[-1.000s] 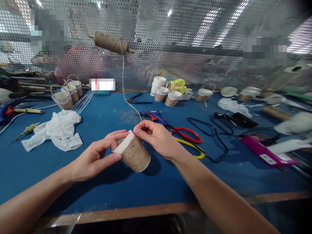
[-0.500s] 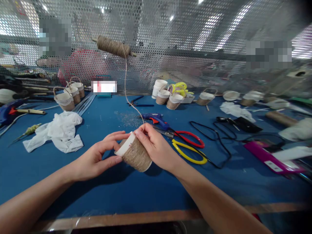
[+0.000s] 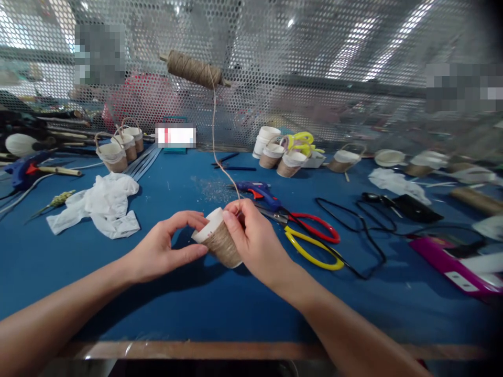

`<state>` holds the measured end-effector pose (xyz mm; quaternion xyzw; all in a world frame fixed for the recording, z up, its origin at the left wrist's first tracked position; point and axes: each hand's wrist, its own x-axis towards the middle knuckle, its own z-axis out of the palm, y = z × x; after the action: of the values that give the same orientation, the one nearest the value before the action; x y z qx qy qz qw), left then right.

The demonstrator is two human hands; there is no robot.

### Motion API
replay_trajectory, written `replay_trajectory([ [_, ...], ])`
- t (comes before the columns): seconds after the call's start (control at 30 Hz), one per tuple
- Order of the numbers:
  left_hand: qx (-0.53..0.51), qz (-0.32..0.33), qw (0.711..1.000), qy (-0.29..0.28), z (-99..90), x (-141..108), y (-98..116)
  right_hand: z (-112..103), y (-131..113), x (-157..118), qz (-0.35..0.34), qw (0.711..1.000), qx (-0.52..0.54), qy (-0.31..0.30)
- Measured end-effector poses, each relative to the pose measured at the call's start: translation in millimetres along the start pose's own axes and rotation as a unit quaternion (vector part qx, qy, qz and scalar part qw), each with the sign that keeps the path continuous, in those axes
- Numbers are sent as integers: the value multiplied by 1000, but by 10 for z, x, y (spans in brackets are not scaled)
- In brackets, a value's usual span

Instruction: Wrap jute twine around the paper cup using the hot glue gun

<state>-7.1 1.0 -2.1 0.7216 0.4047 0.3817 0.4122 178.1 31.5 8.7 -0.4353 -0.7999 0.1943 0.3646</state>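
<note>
A white paper cup, its side wrapped in brown twine, is tilted between my hands above the blue table. My left hand has its fingers at the open rim and its thumb against the outside. My right hand grips the wrapped side, with the twine passing in at its fingertips. That strand runs up to a twine spool on a stick in front of the mesh. Just beyond my right hand lie a blue glue gun and scissors with one red and one yellow handle.
White lace cloth lies at left, near a second glue gun. Small twine-wrapped buckets stand along the back. A black cable and a purple box are at right. Metal mesh rises behind the table.
The view has shifted, so the table things appear farther right. The cup has turned slightly in my hands, and my left fingers are more curled at its rim.
</note>
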Motion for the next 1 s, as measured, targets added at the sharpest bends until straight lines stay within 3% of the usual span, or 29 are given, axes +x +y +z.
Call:
replay_trajectory([
  [0.33,16,-4,998,68,151,-2,19,170,-72,-73,-71,994,-86,15],
  [0.47,39,-37,995,85,193,-2,39,199,-51,-79,-98,989,-108,25],
  [0.63,32,-95,992,77,236,-8,60,230,-35,-90,-107,987,-115,34],
  [1.0,-47,-101,991,77,243,8,74,232,-43,-97,-146,981,-124,40],
])
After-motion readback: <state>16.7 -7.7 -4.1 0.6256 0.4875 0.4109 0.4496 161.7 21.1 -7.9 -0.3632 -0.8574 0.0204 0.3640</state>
